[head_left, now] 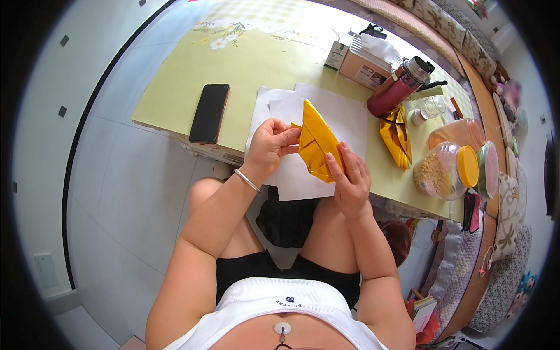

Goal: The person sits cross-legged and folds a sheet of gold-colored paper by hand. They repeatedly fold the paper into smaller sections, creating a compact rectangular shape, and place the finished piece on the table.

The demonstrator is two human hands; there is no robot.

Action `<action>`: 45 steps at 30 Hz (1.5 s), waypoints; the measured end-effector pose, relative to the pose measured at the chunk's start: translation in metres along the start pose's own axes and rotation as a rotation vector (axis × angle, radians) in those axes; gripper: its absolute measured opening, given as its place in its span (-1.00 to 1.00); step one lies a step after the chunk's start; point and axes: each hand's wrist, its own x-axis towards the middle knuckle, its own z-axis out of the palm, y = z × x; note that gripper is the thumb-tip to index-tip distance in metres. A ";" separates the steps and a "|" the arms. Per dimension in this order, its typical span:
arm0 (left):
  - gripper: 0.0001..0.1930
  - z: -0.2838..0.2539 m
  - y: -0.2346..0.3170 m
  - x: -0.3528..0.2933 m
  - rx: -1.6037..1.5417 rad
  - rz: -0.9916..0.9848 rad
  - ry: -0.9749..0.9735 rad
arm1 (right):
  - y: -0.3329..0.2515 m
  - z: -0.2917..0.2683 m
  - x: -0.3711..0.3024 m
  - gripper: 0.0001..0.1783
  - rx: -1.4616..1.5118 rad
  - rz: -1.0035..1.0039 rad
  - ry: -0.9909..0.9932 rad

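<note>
- The person sat at a pale green table point(169, 99), both bare hands raised over its near edge, one folded gold paper point(319, 144) between them.
- That gold paper was in the air above some white sheets point(345, 108), tilted, its pointed end away from the person and its creased, broader end nearer.
- The left hand point(270, 146) was nearly closed, thumb and fingers pinching a small gold tip at the paper's left edge; a pale bangle point(247, 181) circled that wrist.
- The right hand point(351, 181) held the lower right side, thumb laid toward the front face and the other fingers along the edge; from where I stood I couldn't tell how firmly it pressed.
- To the right of the sheets lay a second folded gold piece point(395, 143), touched by neither hand, close to the base of a leaning-looking purple flask point(392, 94).
- Just right of that piece I saw a small white-capped container point(418, 118) and a clear glass point(433, 106).
- Nearer the table's right corner was a clear jar with a yellow lid point(467, 166).
- Behind the flask stood a tissue box point(363, 67), with a small carton point(336, 55) beside it.
- A dark phone point(210, 114) lay flat left of the sheets, well apart from the gold pieces.
</note>
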 end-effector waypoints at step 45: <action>-0.95 -0.009 0.009 0.003 -0.045 0.165 0.063 | 0.005 0.019 -0.020 -0.61 1.239 0.776 0.316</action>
